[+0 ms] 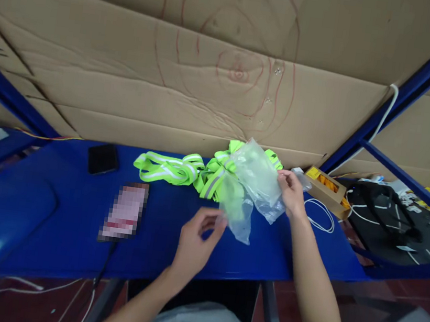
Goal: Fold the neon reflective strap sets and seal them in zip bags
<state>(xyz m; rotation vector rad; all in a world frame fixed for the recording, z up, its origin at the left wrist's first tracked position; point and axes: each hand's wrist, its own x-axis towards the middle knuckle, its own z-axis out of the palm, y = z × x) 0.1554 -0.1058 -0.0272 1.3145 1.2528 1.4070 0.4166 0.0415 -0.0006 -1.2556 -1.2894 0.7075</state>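
Observation:
My left hand (200, 233) pinches the edge of a clear plastic bag (237, 206) above the blue table. Farther right, my right hand (291, 191) has its thumb and fingers closed on another clear plastic bag (259, 171), at the side of a small pile of them. Behind and under the bags lie bright yellow-green reflective straps (214, 179), partly covered by the plastic. A looser loop of the same reflective strap (168, 168) rests to the left of that pile.
A phone (124, 212) with a blurred screen and a black flat object (102, 159) lie on the blue table (156, 243) at left. A cardboard box (325, 190) with orange items and a white cable (328, 218) are at right. Cardboard (110, 84) walls the back.

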